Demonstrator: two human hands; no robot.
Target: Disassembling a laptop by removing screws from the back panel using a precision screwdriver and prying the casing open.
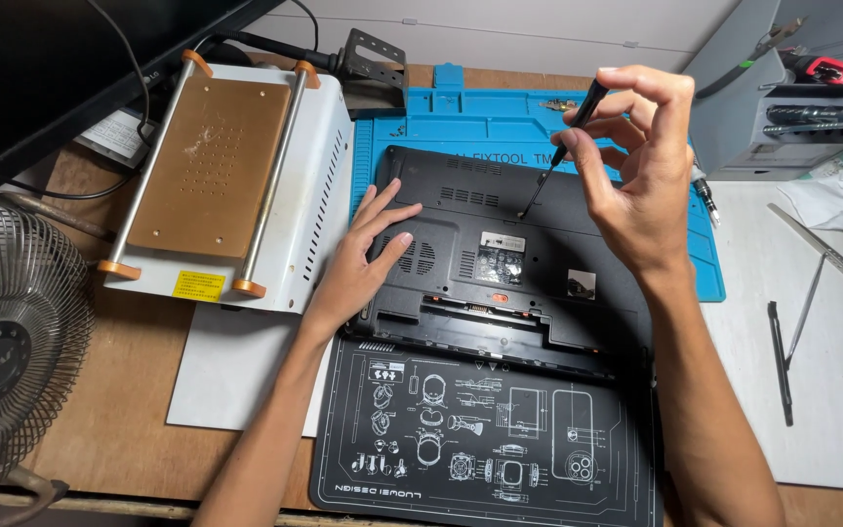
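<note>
While the right hand (636,185) pinches a slim black screwdriver (558,146) in a narrow fingertip grip, tip set into the upturned black laptop (500,273), the left hand (368,259) lies flat and open on its left side, steadying it. The laptop rests on a blue mat (461,122) toward the bench's far edge. It looks like base screws being worked; the tip must stay seated and upright.

Your right hand (636,166) covers the laptop's (500,263) right corner; the screwdriver (556,146) tip is too small to read, and the fan (12,342) runs off-frame.
</note>
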